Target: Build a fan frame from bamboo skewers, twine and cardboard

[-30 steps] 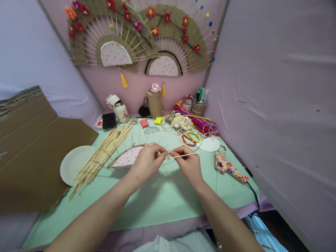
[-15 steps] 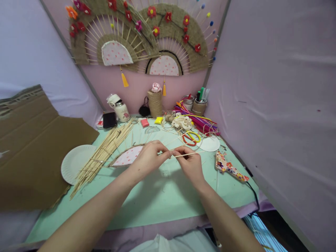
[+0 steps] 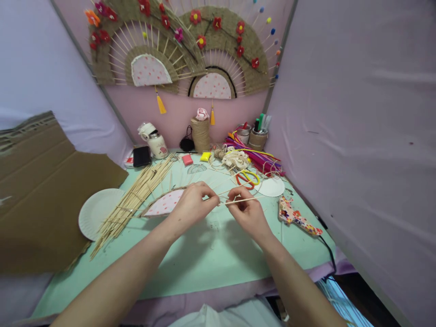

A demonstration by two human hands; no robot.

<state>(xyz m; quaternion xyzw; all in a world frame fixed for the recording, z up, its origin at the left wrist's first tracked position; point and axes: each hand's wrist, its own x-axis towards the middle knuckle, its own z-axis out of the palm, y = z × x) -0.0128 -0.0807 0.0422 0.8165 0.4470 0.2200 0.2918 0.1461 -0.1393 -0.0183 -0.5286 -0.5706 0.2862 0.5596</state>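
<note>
My right hand is closed in a pinch around a thin wooden stick, whose left end points at my other hand. My left hand is closed too, thumb against fingertips near that end; what it pinches is too small to make out. Beneath and behind my left hand lies a half-round fan base with dotted white fabric and a brown rim, partly covered by the hand. Thin sticks fan out from its rim. A narrow gap separates my two hands above the green tabletop.
Left are a stick bundle, paper plate and cardboard. Scissors, white disc and a flower-patterned glue gun lie right. A twine spool and bottle stand behind; finished fans hang above.
My right hand has shifted slightly right and its fingers curl more, widening the gap between the hands. My left hand stays almost in place.
</note>
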